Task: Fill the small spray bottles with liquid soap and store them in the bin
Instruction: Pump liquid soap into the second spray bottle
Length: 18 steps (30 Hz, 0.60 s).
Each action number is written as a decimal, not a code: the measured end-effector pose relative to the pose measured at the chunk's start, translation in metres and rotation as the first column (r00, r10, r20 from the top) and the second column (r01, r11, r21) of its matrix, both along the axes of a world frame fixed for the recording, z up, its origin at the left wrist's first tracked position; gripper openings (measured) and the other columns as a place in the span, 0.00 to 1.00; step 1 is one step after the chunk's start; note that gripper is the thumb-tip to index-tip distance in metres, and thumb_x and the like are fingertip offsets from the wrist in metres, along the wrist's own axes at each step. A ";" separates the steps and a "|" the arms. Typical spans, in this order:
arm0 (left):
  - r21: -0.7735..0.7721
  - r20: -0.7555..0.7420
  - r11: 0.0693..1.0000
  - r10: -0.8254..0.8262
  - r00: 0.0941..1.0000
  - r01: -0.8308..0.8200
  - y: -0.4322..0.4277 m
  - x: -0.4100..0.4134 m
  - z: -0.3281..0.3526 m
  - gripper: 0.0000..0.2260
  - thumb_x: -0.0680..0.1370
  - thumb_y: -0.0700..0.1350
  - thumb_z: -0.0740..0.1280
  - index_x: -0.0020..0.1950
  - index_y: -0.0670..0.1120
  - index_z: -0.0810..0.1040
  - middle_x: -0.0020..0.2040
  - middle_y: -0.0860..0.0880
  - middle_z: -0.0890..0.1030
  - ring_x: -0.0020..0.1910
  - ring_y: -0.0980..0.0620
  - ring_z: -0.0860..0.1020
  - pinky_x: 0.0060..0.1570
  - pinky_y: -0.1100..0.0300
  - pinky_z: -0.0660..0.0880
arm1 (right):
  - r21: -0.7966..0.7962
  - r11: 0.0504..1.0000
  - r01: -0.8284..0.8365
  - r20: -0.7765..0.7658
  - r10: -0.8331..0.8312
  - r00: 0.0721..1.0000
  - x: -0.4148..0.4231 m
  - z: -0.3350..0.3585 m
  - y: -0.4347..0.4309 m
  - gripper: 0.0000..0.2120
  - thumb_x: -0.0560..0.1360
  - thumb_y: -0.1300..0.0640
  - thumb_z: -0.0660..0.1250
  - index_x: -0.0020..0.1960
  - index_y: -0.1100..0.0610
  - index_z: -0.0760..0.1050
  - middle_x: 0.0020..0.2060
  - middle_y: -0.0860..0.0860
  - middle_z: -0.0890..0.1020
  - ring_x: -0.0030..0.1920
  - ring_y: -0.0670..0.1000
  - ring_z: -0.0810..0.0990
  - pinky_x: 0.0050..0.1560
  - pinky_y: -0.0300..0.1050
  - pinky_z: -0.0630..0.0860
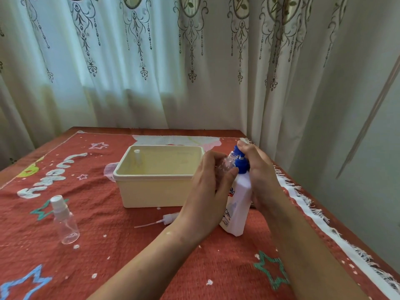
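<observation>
A capped small spray bottle [65, 219], clear and white-topped, stands upright on the red star-patterned cloth [194, 267] covering the bench, at about 8 o'clock from the cream bin [151, 187]. The open bin sits mid-bench, and another small bottle [137, 158] stands inside it in the far-left corner, at its 10 o'clock. At the bin's 5 o'clock a loose white sprayer head [166, 219] lies on the cloth, its thin tube pointing left. At the bin's 3 o'clock, a person's left hand [207, 195] is curled around an uncapped clear bottle [226, 164], grasping it and holding it tilted just beside the spout of the blue pump head [240, 164]. The white soap bottle [238, 202] leans on the cloth between the two hands. The right hand [259, 176] grasps it at the pump, with the thumb set on top of the pump head and the fingers wrapped behind. Whether any soap is in the held bottle cannot be told. Pale embroidered curtains [151, 61] hang behind the bench, at 12 o'clock.
</observation>
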<state>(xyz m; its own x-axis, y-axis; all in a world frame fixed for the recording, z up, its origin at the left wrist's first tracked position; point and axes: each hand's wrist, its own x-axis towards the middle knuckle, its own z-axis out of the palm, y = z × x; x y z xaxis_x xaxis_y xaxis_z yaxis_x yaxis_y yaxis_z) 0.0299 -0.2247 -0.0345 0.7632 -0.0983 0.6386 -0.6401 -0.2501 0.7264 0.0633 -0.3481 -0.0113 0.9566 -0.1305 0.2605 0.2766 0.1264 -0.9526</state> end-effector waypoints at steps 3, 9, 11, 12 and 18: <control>-0.023 0.001 1.000 0.006 1.000 -0.006 0.001 0.001 0.001 0.07 0.82 0.45 0.66 0.58 0.49 0.72 0.49 0.52 0.77 0.44 0.60 0.74 0.46 0.70 0.69 | 0.005 1.000 -0.001 0.013 0.001 1.000 -0.001 -0.001 0.001 0.12 0.77 0.43 0.66 0.46 0.51 0.79 0.44 0.53 0.84 0.48 0.58 0.83 0.65 0.66 0.73; -0.013 0.021 1.000 0.019 1.000 -0.019 0.001 0.000 0.003 0.07 0.82 0.45 0.66 0.58 0.48 0.72 0.48 0.54 0.76 0.43 0.61 0.73 0.45 0.71 0.68 | 0.017 1.000 -0.007 0.007 0.007 1.000 -0.004 0.002 0.002 0.14 0.73 0.38 0.69 0.42 0.48 0.82 0.46 0.56 0.85 0.54 0.63 0.83 0.65 0.62 0.75; -0.004 0.019 1.000 0.011 1.000 -0.011 0.001 0.001 0.001 0.07 0.82 0.45 0.66 0.59 0.48 0.72 0.48 0.53 0.76 0.44 0.60 0.73 0.46 0.70 0.69 | -0.007 1.000 0.009 0.007 -0.009 1.000 -0.001 0.001 0.001 0.10 0.78 0.45 0.66 0.43 0.50 0.79 0.43 0.54 0.83 0.47 0.59 0.83 0.62 0.57 0.77; 0.001 0.011 1.000 0.005 1.000 -0.005 0.001 0.002 -0.001 0.07 0.82 0.46 0.65 0.59 0.49 0.71 0.49 0.53 0.77 0.45 0.60 0.74 0.46 0.69 0.69 | -0.010 1.000 0.009 0.012 -0.009 1.000 0.000 0.001 0.000 0.09 0.79 0.48 0.65 0.44 0.52 0.78 0.41 0.52 0.82 0.44 0.55 0.82 0.58 0.55 0.77; -0.021 0.011 1.000 0.017 1.000 -0.017 0.001 0.000 0.001 0.06 0.82 0.45 0.65 0.58 0.49 0.72 0.50 0.52 0.77 0.46 0.59 0.74 0.47 0.69 0.70 | -0.004 1.000 -0.005 0.017 0.005 1.000 -0.001 0.000 0.001 0.16 0.74 0.39 0.68 0.46 0.51 0.80 0.43 0.54 0.85 0.50 0.59 0.84 0.62 0.58 0.77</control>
